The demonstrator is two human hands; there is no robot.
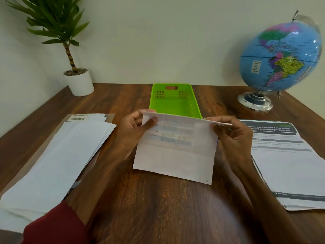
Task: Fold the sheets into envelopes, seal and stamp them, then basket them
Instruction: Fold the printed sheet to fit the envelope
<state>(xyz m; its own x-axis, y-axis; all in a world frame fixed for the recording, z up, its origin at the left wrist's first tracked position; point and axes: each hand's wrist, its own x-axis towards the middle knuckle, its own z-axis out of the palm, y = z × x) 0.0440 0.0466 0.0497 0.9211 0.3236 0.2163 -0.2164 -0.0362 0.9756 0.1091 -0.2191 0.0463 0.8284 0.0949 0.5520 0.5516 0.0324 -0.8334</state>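
**Inspector:** Wooden desk (158, 199) against a pale wall; one green basket (175, 101) stands at the back centre, holding nothing that can be seen, presumably placed ahead of the person so finished envelopes can be dropped in.

**Clerk:** And the sheet in work?

**Inspector:** One printed sheet (175, 152), raised off the desk between the hands, just before the basket. Its upper part is turned over along a fold. The left hand (135, 131) pinches the top left corner, thumb on the near face; the right hand (233, 138) pinches the top right edge likewise. Held so, it seems, to line up the edges for the crease.

**Clerk:** Stocks?

**Inspector:** One fanned pile of white envelopes (58, 159) on the left, count not legible. One stack of printed sheets (288, 161) on the right, count also uncertain. Each lies beside its own hand, apparently for easy reach. No stamp identified.

**Clerk:** Other items?

**Inspector:** One potted plant (77, 74), one globe (279, 57), both at the rear.
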